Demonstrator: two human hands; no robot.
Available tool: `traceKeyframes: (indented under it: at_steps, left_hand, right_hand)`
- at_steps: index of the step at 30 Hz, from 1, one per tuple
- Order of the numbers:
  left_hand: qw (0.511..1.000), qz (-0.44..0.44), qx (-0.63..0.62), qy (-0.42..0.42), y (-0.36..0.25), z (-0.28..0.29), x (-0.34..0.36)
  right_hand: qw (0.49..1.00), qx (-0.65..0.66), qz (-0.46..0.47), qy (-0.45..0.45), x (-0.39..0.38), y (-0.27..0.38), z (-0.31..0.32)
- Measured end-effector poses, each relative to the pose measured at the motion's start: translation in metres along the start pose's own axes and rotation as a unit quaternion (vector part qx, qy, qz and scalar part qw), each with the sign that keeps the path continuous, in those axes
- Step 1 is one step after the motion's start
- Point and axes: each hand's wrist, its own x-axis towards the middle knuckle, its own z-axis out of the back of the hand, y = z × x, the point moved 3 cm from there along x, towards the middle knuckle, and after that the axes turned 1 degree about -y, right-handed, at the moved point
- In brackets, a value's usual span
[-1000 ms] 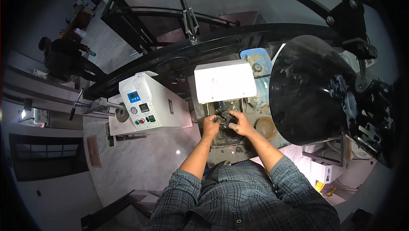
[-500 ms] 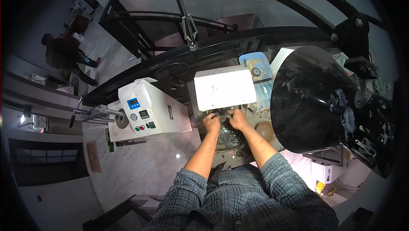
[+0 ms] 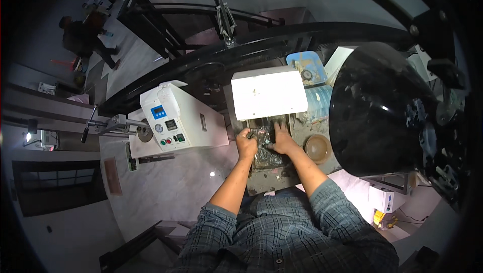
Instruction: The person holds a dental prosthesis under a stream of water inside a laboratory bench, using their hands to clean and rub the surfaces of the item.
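Note:
My left hand [image 3: 247, 145] is at the left rim of a wet, dark tray [image 3: 271, 162] below a white machine hood [image 3: 269, 94]. Its fingers are curled, with something small and dark at the fingertips that I cannot make out. Inside the tray, on its right side, my right hand [image 3: 283, 141] lies with fingers stretched forward and thumb apart, grasping nothing that shows. Dark, shiny wetness covers the tray's bottom. Shadow under the hood hides the machine's working part.
A round brown bowl [image 3: 318, 149] stands right of the tray. Beyond it are a blue basin [image 3: 308, 66] and a large black lamp shade [image 3: 380, 112]. To the left is a white machine with a control panel [image 3: 168, 126]. Another person [image 3: 83, 39] stands far left.
My hands were close together under the hood's front edge; now they are farther apart. The right hand's fingers have opened and stretched out. The bowl shows more fully.

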Motion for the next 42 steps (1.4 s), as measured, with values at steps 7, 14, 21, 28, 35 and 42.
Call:
traceKeyframes:
  at_steps: [7, 14, 21, 28, 35, 42]
  left_hand:
    - [0.999, -0.024, -0.029, -0.017, 0.005, 0.002, 0.003]
    - [0.994, -0.024, 0.105, -0.002, -0.011, 0.003, -0.010]
    - [0.998, -0.010, 0.052, 0.027, 0.012, -0.008, 0.006]
    - [0.995, -0.023, 0.074, -0.065, -0.001, -0.021, 0.023]
    - [0.999, 0.028, 0.043, 0.006, 0.010, -0.028, 0.017]
    - [0.990, -0.021, 0.137, -0.034, -0.003, -0.015, 0.023]
  right_hand:
    - [0.977, -0.062, 0.193, 0.066, -0.030, 0.009, -0.067]
    - [0.977, 0.184, 0.102, 0.037, -0.033, -0.006, -0.007]
    - [0.980, 0.109, 0.143, -0.090, -0.001, 0.005, 0.001]
    - [0.968, 0.213, 0.034, -0.131, 0.031, -0.009, -0.003]
    - [0.975, 0.176, 0.000, -0.134, 0.014, -0.013, 0.002]
    - [0.993, 0.078, 0.044, -0.081, 0.023, -0.001, 0.006]
